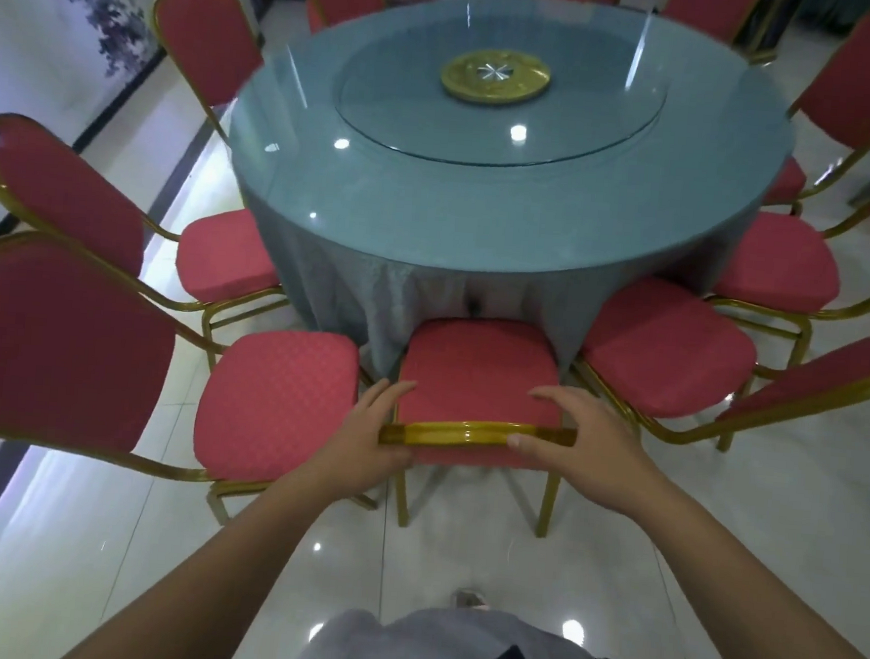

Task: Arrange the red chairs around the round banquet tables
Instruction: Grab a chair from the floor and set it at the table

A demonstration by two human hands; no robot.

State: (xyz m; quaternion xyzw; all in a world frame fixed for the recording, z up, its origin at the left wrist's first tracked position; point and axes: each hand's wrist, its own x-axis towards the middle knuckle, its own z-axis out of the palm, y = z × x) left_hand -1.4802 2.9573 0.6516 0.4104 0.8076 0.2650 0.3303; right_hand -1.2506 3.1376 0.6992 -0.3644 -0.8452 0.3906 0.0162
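Red chair (476,368), seat at counter (431,200) edge; left grip (374,438) and right grip (584,442) clamped on its top rail (467,431); tucking-in step, next likely a straight push inward

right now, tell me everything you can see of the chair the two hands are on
The chair has a red, diamond-patterned fabric seat and a glossy gold metal frame. It stands upright on the tile floor, seen from behind and above, its seat front against the grey-blue tablecloth. The left hand and right hand grip the gold top rail of its back, one near each end.
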